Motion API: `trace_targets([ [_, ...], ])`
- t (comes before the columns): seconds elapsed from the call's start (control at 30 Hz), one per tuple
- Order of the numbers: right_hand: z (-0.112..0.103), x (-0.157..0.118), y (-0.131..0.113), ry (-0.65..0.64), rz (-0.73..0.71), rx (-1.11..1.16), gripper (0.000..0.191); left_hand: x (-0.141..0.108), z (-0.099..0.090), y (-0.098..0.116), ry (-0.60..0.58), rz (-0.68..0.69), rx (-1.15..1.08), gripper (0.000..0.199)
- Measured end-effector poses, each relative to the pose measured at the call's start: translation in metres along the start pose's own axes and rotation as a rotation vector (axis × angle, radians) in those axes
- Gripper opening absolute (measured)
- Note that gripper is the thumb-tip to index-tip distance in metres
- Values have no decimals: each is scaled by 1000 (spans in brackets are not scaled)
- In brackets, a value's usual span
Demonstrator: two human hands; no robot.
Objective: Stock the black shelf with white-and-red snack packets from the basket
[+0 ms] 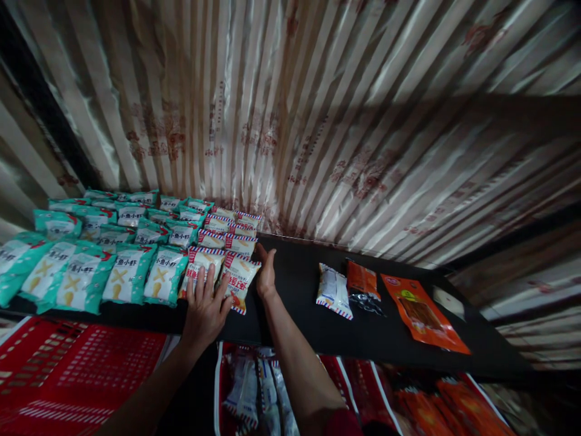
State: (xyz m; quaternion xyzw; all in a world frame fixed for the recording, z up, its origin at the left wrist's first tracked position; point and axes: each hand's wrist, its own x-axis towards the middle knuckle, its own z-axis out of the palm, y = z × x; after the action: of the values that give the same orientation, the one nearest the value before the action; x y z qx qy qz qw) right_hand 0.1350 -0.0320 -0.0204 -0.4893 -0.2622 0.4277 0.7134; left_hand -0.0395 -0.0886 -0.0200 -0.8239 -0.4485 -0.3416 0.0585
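My left hand (207, 309) lies with fingers spread over the fronts of two cream snack bags with red and blue striped edges. One is the front left snack bag (198, 264), the other the front right snack bag (242, 278). At the right side of these bags stands my right hand (266, 272), held upright and flat with the thumb raised, its palm towards the bags. Whether it touches them I cannot tell. Behind are more cream bags (241, 244) in rows. To their left stand several rows of teal snack bags (128, 272).
On the black shelf (290, 303), to the right, lie a white striped-edge bag (333, 290), an orange and black packet (363, 284) and a flat orange packet (422, 312). Below stand a red basket (113, 363) and a basket of bags (219, 387). A striped curtain (272, 121) hangs behind.
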Motion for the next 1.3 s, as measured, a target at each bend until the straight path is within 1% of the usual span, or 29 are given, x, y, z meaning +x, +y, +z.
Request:
trace_targets([
  [0.07,0,8,-2,4,19,-18,76,0,1,0,-5,8,5,49],
  [0.17,4,15,-7,-45,20,-50,79,1,2,0,-11,15,14,50],
  [0.33,10,13,-13,-93,-8,-76,81,0,2,0,-19,5,16,52],
  [0.47,9,12,-11,-115,21,-52,80,1,0,1,-43,-5,25,52],
  [0.53,7,14,-10,-106,39,-25,79,1,0,2,-51,-6,36,53],
  [0.63,3,22,-9,-46,25,-24,76,2,-1,3,-52,-4,41,53],
  [0.7,1,31,-8,2,12,-36,74,2,-1,3,-53,-5,37,54],
  [0.8,-2,46,-6,24,23,-41,71,1,1,3,-52,-6,36,53],
  [1.0,-2,71,-3,-14,33,-16,73,1,3,2,-41,-8,35,53],
  [1.07,0,74,-3,-80,42,12,73,2,2,3,-41,-10,35,52],
  [1.13,2,76,-4,-175,67,55,72,4,0,5,-44,-21,31,51],
  [1.2,3,77,-4,-224,87,88,70,5,-2,7,-43,-34,22,49],
  [1.23,2,77,-3,-218,89,99,69,5,-3,8,-38,-39,17,48],
  [1.3,-1,80,1,-159,71,111,65,6,-3,8,-26,-41,10,47],
])
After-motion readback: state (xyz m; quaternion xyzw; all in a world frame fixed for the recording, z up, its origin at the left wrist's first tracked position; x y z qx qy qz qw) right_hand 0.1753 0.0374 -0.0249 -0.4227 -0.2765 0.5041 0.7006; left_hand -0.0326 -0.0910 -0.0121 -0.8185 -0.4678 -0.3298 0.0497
